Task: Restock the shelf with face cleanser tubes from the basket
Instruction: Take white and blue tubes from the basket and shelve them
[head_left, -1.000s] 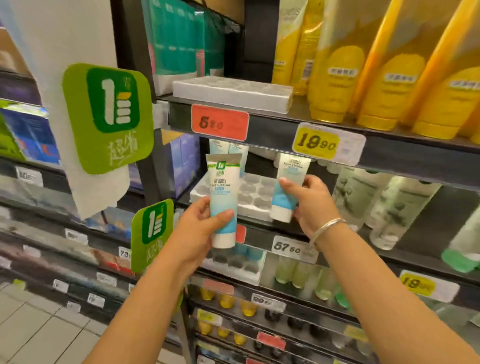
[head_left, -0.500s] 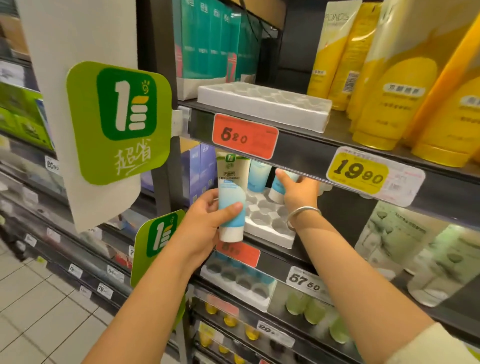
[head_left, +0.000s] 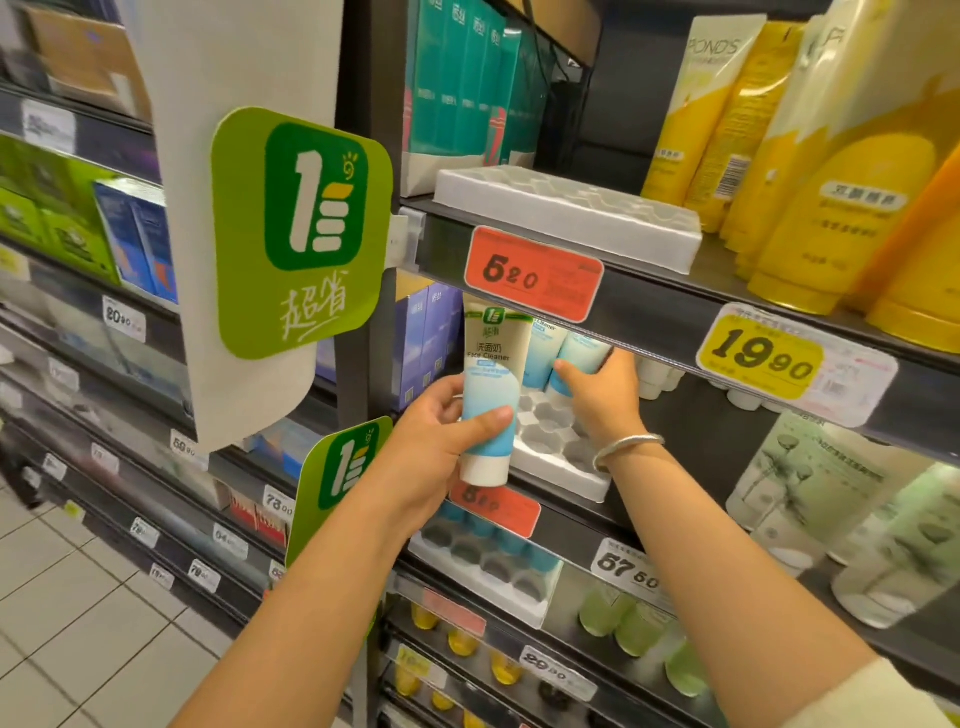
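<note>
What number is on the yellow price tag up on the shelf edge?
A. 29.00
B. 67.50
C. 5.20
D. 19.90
D. The yellow price tag on the shelf edge, to the right of the right hand, reads 19.90.

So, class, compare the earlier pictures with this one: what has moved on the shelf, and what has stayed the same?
The right hand has carried its tube from the shelf's front edge deep to the back of the white slotted tray, beside another tube standing there; it still grips it. The left hand still holds the second face cleanser tube upright in front of the tray.
</note>
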